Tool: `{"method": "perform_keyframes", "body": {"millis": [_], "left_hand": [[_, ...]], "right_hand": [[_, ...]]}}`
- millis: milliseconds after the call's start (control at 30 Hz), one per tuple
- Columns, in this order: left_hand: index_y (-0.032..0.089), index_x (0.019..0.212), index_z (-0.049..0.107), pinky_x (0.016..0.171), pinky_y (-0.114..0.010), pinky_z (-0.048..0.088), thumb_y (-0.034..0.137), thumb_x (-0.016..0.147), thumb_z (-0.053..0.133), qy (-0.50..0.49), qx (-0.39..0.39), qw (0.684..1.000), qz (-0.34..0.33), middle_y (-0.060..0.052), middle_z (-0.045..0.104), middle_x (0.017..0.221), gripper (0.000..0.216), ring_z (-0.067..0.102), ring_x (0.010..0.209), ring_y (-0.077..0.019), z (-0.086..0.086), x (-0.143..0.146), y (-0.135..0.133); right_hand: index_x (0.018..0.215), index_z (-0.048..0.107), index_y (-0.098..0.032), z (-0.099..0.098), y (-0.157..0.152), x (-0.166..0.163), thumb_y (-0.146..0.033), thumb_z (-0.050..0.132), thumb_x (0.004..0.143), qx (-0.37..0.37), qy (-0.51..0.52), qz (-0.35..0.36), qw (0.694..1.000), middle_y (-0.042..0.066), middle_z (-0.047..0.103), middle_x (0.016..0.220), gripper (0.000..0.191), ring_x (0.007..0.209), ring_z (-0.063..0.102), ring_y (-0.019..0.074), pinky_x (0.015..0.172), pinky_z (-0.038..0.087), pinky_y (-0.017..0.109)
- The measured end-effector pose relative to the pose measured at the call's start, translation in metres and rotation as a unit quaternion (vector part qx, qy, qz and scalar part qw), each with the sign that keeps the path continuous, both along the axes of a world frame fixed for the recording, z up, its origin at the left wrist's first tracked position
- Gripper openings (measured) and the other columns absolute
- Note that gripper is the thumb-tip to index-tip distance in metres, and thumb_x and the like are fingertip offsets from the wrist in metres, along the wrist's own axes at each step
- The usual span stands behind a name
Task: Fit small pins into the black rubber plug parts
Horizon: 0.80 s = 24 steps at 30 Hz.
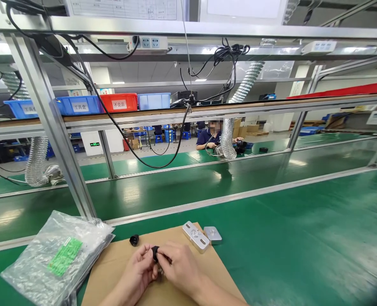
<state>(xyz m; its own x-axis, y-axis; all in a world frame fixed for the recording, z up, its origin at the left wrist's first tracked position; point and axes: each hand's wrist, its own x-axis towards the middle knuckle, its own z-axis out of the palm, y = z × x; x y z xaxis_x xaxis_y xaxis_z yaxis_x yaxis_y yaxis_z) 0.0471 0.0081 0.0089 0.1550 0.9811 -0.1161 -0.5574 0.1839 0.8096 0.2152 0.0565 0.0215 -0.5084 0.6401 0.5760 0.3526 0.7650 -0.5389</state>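
Observation:
Between both hands is a small black ring-like part (155, 253), held over a sheet of brown cardboard (112, 272). My left hand (140, 267) pinches it from the left with thumb and fingers. From the right, the fingertips of my right hand (180, 265) close on the same part. Something small and metallic shows below it, too small to name. A second black part, cup-shaped (134, 240), lies at the cardboard's upper left edge. Beyond my right hand rest a slotted silver metal block (196, 237) and a square silver plate (212, 234).
A clear plastic bag (57, 255) with a green label lies at the left. Behind the green bench (303, 221) stands a metal frame post (54, 119). Blue bins (79, 105) and a red bin (119, 102) sit on the shelf; a black cable (137, 157) hangs down. A co-worker (207, 138) sits opposite.

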Motion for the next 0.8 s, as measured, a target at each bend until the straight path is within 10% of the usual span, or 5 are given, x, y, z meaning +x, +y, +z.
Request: {"method": "perform_keyframes", "body": {"millis": [333, 567, 800], "left_hand": [[0.017, 0.108, 0.063, 0.066, -0.024, 0.045, 0.043, 0.087, 0.079, 0.125, 0.091, 0.988, 0.022, -0.004, 0.063, 0.085, 0.037, 0.057, 0.07, -0.0119, 0.008, 0.003, -0.008], [0.012, 0.147, 0.049, 0.07, -0.028, 0.051, 0.05, 0.097, 0.064, 0.225, 0.117, 0.967, 0.029, -0.005, 0.068, 0.078, 0.065, 0.062, 0.072, -0.0169, 0.01, -0.003, -0.012], [0.015, 0.142, 0.058, 0.077, -0.032, 0.058, 0.042, 0.097, 0.064, 0.333, 0.116, 0.934, 0.06, -0.009, 0.072, 0.099, 0.053, 0.067, 0.082, -0.0182, 0.005, -0.001, -0.017]], "right_hand": [[0.075, 0.064, -0.016, -0.004, -0.001, -0.002, -0.016, 0.057, 0.093, 0.108, -0.044, -0.049, 0.992, 0.003, 0.062, 0.071, 0.019, 0.06, 0.05, 0.0114, 0.058, 0.019, 0.03], [0.102, 0.074, -0.022, 0.023, -0.007, 0.009, -0.024, 0.066, 0.089, -0.163, 0.023, -0.008, 0.986, 0.0, 0.064, 0.084, 0.016, 0.062, 0.054, 0.0076, 0.061, 0.039, 0.02], [0.09, 0.077, -0.019, 0.012, 0.001, 0.012, -0.024, 0.063, 0.09, -0.21, 0.01, 0.013, 0.978, 0.0, 0.063, 0.08, 0.015, 0.063, 0.055, 0.0068, 0.061, 0.041, 0.019]]}}
